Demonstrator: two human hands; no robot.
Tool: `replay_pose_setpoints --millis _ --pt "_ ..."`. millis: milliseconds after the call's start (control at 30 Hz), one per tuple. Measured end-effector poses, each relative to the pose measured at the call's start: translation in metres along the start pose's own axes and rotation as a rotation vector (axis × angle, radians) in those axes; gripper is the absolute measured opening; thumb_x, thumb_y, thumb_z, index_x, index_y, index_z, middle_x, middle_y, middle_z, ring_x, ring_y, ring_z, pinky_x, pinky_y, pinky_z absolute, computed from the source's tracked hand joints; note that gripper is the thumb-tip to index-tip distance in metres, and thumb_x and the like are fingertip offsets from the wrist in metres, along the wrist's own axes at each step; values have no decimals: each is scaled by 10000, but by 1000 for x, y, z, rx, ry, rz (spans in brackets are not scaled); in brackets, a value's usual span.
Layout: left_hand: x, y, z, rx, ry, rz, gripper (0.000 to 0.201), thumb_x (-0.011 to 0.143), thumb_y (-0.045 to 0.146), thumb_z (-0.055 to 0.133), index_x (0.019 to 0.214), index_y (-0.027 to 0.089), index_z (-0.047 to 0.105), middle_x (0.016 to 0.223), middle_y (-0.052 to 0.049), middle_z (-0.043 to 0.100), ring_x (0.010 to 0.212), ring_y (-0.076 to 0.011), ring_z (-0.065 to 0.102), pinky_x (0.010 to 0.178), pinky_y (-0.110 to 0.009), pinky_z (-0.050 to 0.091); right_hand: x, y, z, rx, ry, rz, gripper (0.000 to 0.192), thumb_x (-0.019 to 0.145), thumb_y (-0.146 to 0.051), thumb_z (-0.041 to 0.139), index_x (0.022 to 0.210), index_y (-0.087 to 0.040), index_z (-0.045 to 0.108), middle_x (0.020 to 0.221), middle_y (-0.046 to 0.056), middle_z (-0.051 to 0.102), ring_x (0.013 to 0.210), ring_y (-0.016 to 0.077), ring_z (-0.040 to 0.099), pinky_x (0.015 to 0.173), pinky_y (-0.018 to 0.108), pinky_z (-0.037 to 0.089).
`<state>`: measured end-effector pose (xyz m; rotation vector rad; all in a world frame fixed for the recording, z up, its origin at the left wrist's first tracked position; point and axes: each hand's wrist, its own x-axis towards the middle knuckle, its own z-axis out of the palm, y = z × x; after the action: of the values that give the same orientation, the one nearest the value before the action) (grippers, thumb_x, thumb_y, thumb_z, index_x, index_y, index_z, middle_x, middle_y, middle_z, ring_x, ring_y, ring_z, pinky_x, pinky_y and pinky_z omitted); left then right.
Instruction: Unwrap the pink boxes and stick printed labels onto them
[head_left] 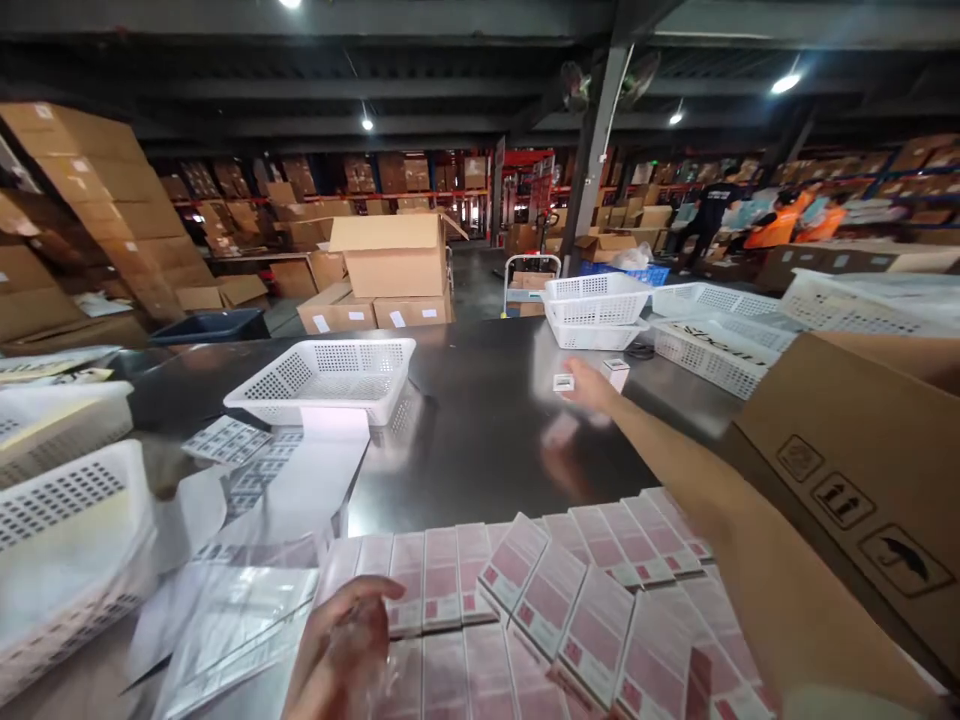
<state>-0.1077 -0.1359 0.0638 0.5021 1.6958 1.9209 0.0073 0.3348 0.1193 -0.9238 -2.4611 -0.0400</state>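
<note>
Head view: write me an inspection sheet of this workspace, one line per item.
Surface: dark, shiny tabletop, reflecting light.
Job's things: pink-and-white boxes in rows, several lying askew; small white box beside the right hand.
Clutter: white baskets, printed sheets, clear plastic bags at left; large carton at right.
Grip, left: left hand blurred over the near boxes; contact cannot be told.
Grip, right: fingers closed on a small white item.
Cables: dark coil beside the stacked baskets, perhaps a cable.
Surroundings: stacked cartons, loaded shelving, people in orange.
</note>
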Motion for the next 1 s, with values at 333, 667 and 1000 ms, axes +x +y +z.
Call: replay_pose_setpoints --millis 333,667,1000 --pt "4 -6 16 -119 -179 98 797 630 805 659 1077 153 763 951 -133 755 967 -310 669 901 -404 500 -161 -225 -36 333 360 -1104 88 863 -174 658 855 -238 597 951 -7 693 952 173 622 886 366 472" --pt "-9 18 4 181 -138 317 415 563 160 775 977 178 762 893 -36 766 805 -214 690 753 -291 545 -144 -224 -115 338 -158 -1043 228 972 -225 563 1183 -189 643 1112 99 669 1107 227 590 921 402 516" --pt "-8 15 6 162 -9 344 376 589 232 759 962 184 766 835 -39 751 701 -190 660 655 -285 537 -166 -205 -116 480 -388 -680 195 924 -230 647 1115 -215 684 1017 55 544 860 145 602 772 285 534"
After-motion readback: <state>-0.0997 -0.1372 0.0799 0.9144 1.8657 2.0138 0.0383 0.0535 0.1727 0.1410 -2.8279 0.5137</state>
